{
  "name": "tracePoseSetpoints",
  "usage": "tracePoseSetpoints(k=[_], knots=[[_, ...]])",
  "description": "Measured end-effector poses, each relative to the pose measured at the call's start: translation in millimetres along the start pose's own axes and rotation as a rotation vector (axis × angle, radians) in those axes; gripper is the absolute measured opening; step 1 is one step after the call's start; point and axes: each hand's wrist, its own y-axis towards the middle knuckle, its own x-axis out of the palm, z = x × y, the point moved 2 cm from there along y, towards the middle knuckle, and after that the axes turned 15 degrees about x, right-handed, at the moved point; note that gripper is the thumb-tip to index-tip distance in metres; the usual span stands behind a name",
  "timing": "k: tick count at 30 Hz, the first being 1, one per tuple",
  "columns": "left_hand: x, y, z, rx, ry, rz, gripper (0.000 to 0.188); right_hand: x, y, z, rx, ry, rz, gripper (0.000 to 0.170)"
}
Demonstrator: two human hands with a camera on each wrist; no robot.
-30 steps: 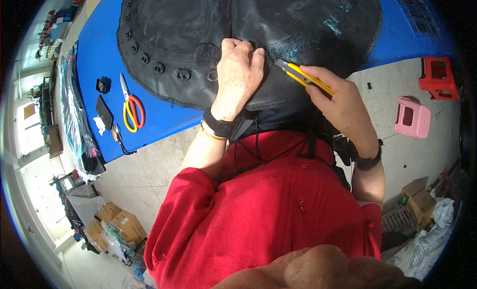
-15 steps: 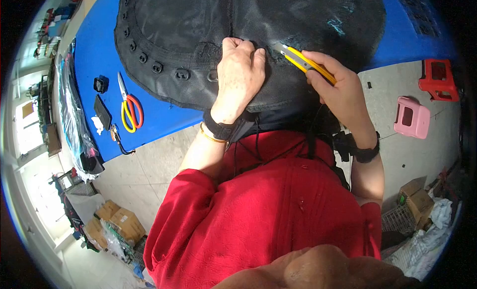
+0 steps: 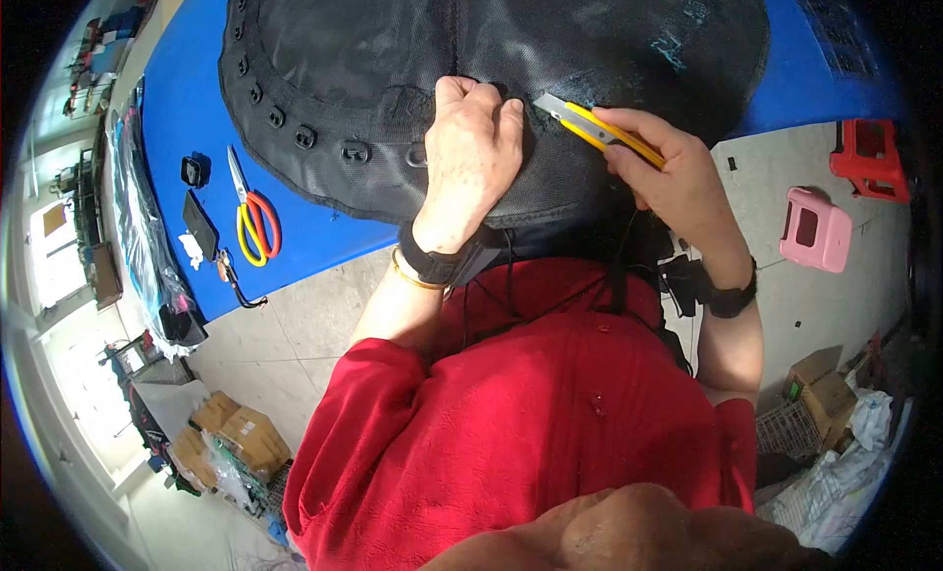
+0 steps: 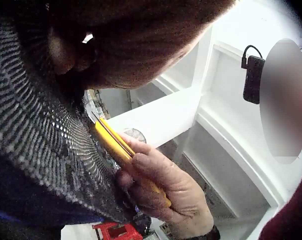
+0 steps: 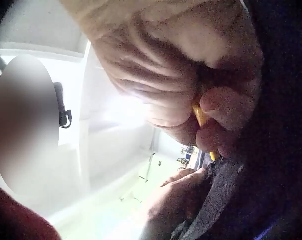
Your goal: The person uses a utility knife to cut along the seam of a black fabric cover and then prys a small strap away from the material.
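A large black mesh fabric piece (image 3: 344, 41) with a row of black eyelets along its curved left edge lies over the blue table. My left hand (image 3: 471, 139) grips the mesh near its middle seam, fingers curled into it and fingertips hidden. In my right hand (image 3: 678, 173) is a yellow utility knife (image 3: 614, 136) with its blade extended toward the left hand. The blade tip lies close over the mesh, beside the left thumb, near a rough bluish patch. The left wrist view shows the knife (image 4: 111, 142) alongside the mesh (image 4: 46, 125).
Scissors (image 3: 254, 213) with red and yellow handles lie on the blue table (image 3: 324, 239) at left, near a dark flat object (image 3: 200, 225) and a small black item (image 3: 194, 168). Pink (image 3: 815, 232) and red stools (image 3: 869, 161) stand on the floor at right. Cardboard boxes (image 3: 250, 438) sit lower left.
The knife in my right hand has moved up and away over the mesh, then slightly back toward the left hand. The left hand keeps its hold in nearly the same place.
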Motion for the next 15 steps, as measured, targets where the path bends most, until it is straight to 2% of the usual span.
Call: tracePoseSetpoints(k=[1,3,9,15], knots=[[-0.2,0.2,0.8,0.018,0.0,0.009,0.02,-1.5,-1.7,-2.6,0.056,0.0,-0.027,0.035],[-0.3,0.7,2.5,0.054,0.0,0.027,0.018,-3.2,-3.1,-3.3,0.034,0.009,-0.032,0.035],[0.8,-0.1,1.7,-0.028,-0.007,0.0,0.022,-6.3,-6.2,-4.0,0.023,0.01,-0.055,0.035],[1.4,-1.0,0.2,0.003,0.0,0.01,0.023,-7.2,-10.4,-3.8,0.031,-0.044,-0.034,0.034]])
